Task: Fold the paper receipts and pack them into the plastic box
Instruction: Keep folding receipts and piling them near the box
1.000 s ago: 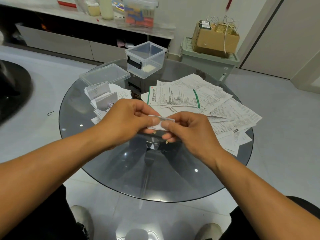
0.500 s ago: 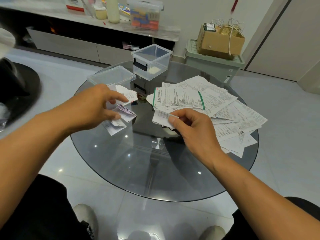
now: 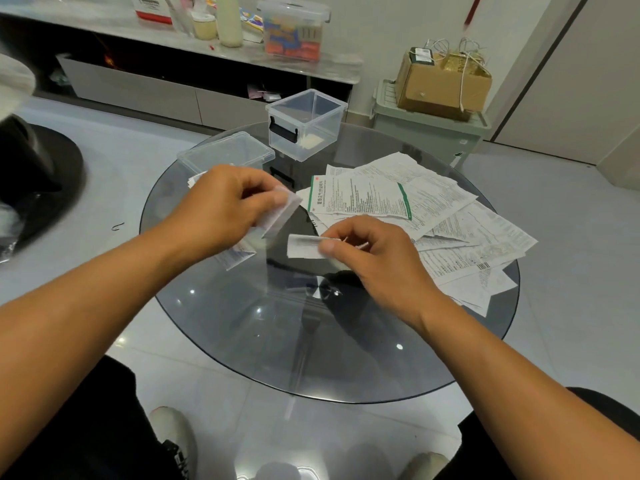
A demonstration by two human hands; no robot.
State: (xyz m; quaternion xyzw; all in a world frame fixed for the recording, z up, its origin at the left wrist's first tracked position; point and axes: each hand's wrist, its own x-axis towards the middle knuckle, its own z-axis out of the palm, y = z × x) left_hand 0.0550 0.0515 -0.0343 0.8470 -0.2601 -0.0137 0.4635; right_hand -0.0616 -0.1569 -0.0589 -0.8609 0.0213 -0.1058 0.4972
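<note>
The person sits at a round glass table [image 3: 214,327], both hands raised just above it; the left hand [image 3: 221,216] is closed in a pinch on a small folded slip [image 3: 278,213], thumb and fingers meeting at its upper corner so that it hangs tilted, clear of the glass; the slip is blurred, so its folds cannot be counted. The right hand [image 3: 360,251] is also closed, thumb pressed on top of a narrow folded receipt [image 3: 303,245] that juts out to the left, held flat and level, probably to keep its crease shut.

A loose spread of unfolded receipts [image 3: 450,220] lies on the right side of the table, within easy reach of the right hand, with a green-edged sheet [image 3: 360,199] on top; a few smaller folded pieces [image 3: 235,256] lie under and beside the left hand, apparently a pile of finished ones. The clear plastic box [image 3: 306,124] stands open at the far edge, something pale on its bottom; its lid [image 3: 225,152] rests on the glass just to its left, out of the way for packing.

Most sheets still lie unfolded, so the task looks far from done.
</note>
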